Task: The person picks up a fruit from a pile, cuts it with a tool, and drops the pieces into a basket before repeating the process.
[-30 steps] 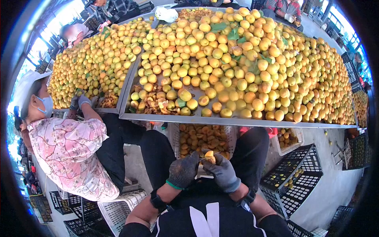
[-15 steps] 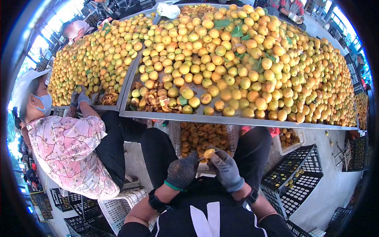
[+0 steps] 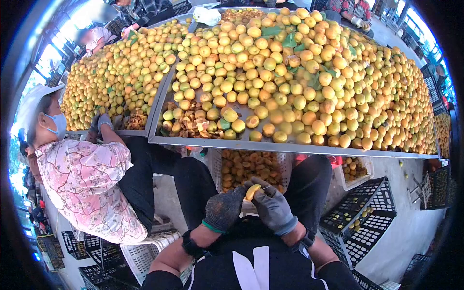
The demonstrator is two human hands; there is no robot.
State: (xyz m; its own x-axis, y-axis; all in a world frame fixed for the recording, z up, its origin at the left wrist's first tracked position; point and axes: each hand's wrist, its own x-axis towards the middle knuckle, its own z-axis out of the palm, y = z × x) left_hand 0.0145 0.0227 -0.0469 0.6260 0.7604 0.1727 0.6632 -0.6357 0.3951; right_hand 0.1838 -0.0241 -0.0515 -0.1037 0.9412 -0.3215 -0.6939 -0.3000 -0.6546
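Metal-edged and broad, the bench (image 3: 290,149) curves across the far half of the scene, heaped with yellow-orange fruit (image 3: 338,96) that runs from the left section, past a metal divider, to the right end. Green leaves (image 3: 290,40) lie on the heap, a white bag (image 3: 207,16) sits at its far side, and brownish scraps (image 3: 195,124) are gathered at the near left corner of the main section. Nearer, over the person's lap, the gloved right hand (image 3: 274,209) has its grip closed on a piece of fruit (image 3: 252,192), pinched by the fingers. The left hand (image 3: 224,210), in a dark glove with a green cuff, is curled just beside that piece; its fingertips are hidden, so I cannot tell whether its grip holds anything. Just beyond the hands, between the knees, a white crate (image 3: 216,166) contains cut-looking fruit (image 3: 252,166) — another pale crate (image 3: 370,168) with fruit stands to its right. Black slatted crates (image 3: 372,232) rest on the floor (image 3: 406,181) at right, while at left a co-worker (image 3: 87,183) in a pink patterned top reaches gloved hands to the bench's near edge.
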